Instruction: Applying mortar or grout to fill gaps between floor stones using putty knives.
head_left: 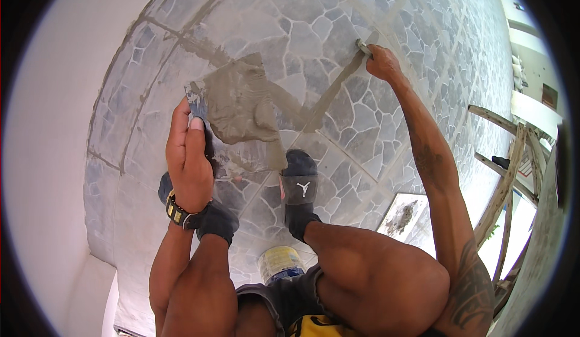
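My left hand (192,162), with a watch at the wrist, is closed on the edge of a flat, mortar-smeared board (275,154). Wet grey mortar (238,98) is heaped across it. Farther out and to the right, my right hand (384,64) grips a small trowel (364,48) with a pale handle. Its blade, partly hidden by the fingers, is down at a tile joint. A strip of grey grout (331,92) runs along that joint from the trowel back toward the board.
Stone-patterned tiles (314,35) cover the floor, with smeared joints (154,65) at the left. A white wall (60,125) borders it. Behind my sandalled feet (299,180) stands a bucket (281,261). At right are a stained white panel (405,216) and wooden posts (504,186).
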Tool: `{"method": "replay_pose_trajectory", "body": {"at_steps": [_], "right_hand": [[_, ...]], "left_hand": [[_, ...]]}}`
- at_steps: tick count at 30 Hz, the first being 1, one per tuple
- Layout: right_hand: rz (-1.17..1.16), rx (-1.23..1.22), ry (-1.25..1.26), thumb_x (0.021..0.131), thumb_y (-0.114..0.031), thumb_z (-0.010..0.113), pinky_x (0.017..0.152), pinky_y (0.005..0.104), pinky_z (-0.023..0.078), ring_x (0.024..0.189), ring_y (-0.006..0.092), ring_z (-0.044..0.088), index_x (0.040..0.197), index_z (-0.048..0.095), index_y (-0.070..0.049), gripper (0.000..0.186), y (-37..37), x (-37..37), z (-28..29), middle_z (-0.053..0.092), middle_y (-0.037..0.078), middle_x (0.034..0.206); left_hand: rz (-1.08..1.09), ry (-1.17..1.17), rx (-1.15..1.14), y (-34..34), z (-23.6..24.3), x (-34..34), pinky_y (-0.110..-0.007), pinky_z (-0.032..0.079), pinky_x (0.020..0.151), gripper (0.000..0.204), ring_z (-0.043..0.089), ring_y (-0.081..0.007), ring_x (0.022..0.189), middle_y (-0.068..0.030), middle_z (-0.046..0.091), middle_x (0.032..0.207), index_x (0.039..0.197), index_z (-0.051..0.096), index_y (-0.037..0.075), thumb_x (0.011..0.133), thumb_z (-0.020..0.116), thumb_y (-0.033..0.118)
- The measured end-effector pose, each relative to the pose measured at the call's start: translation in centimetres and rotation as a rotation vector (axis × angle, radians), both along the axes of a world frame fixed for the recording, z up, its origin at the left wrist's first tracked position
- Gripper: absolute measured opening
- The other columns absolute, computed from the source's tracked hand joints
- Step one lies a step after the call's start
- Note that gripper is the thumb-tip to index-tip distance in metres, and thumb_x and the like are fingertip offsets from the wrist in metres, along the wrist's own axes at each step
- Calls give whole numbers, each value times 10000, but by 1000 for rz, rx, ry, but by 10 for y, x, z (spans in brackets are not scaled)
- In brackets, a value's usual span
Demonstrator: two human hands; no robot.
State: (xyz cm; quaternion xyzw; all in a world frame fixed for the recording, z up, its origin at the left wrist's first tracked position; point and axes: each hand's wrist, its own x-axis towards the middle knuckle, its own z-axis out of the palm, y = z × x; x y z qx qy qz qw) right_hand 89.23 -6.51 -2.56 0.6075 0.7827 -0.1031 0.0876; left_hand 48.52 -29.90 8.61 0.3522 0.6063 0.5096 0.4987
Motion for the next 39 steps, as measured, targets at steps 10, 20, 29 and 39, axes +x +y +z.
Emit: {"method": "replay_pose_trajectory", "body": {"at_steps": [10,20,29,39], "right_hand": [[87,-55,5,734,-92,564,823,482,510,970,404,619,956,634,-8,247,-132,-63,23,662,189,999],[187,-168,151,722,-93,572,827,481,508,949,398,612,912,580,1,212,-283,-127,47,642,185,939],[-576,-690,914,812,-145,617,657,330,484,799,189,617,1158,600,64,405,-286,-132,123,665,104,954],[-667,-810,1633,813,-168,632,698,364,465,859,230,599,1197,506,88,478,-300,-167,155,612,169,1044]], "left_hand": [[81,-44,48,-53,17,-4,-245,401,915,409,531,-111,1025,-80,600,1176,1362,455,-64,1020,372,144],[65,-32,-14,-112,38,-24,-268,468,867,451,571,-144,1016,-98,588,1200,1389,422,-67,1008,373,171],[173,53,69,-137,30,-42,-184,354,648,374,399,-16,717,49,530,869,1341,475,-52,1027,414,142],[114,-179,-73,-130,-1,-50,-200,307,537,420,338,-4,620,84,443,716,1386,441,-50,1016,444,148]]}}
